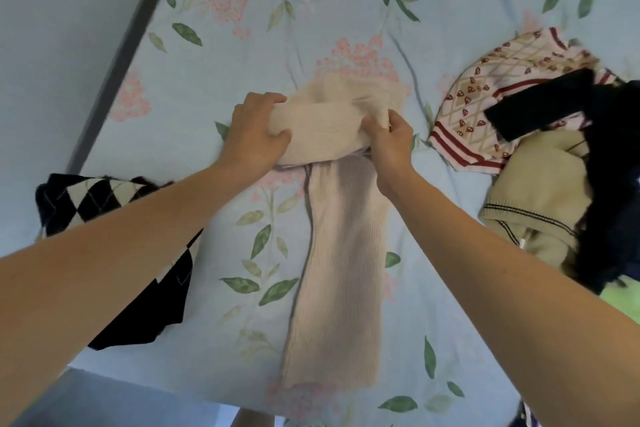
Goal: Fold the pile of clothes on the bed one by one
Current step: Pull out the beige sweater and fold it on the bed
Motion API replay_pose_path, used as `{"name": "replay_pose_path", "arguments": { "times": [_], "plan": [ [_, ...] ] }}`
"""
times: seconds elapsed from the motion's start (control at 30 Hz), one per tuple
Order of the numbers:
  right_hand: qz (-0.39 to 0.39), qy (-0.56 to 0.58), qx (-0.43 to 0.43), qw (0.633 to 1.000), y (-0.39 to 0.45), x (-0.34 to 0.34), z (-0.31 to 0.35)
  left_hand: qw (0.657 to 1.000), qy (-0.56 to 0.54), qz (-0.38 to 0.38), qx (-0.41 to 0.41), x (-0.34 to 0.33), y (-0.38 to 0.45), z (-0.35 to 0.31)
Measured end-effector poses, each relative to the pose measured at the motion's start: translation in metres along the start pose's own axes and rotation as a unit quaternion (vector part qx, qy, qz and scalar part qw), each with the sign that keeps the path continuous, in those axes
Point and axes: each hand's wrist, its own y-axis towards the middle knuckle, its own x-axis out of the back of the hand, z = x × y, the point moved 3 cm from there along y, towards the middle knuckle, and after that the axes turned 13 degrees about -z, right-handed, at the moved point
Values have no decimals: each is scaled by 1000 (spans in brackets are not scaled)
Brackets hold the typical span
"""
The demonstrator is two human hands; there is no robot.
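Note:
A pale pink ribbed knit garment lies lengthwise in the middle of the bed, narrowed into a long strip. Its far end is bunched into a thick roll. My left hand grips the left end of that roll, fingers curled over the top. My right hand pinches the right end of the roll. A heap of unfolded clothes sits on the right side of the bed.
A black-and-cream argyle garment lies at the bed's left edge, partly under my left forearm. The heap holds a patterned cream-and-red knit, a cream sweater and dark clothing. The floral sheet stretches beyond; a wall runs along the left.

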Motion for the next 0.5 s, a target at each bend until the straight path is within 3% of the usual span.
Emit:
{"name": "replay_pose_path", "arguments": {
  "times": [0.07,0.2,0.27,0.4,0.43,0.5],
  "plan": [
    [-28,-17,-19,999,12,14,-14,999,27,-18,18,-16,2,-10],
    [-83,-80,29,993,28,33,-26,970,-25,-32,239,-41,8,-13],
    [-104,-104,55,988,33,37,-26,957,-80,-44,275,-46,13,-13],
    [-125,-198,161,959,38,39,-27,966,-152,-55,200,-52,25,-16],
    [-148,-239,223,933,38,40,-26,972,-144,-59,174,-52,27,-18],
    [-192,-308,350,863,31,39,-21,993,-4,-94,65,-49,30,-24]
  ]
}}
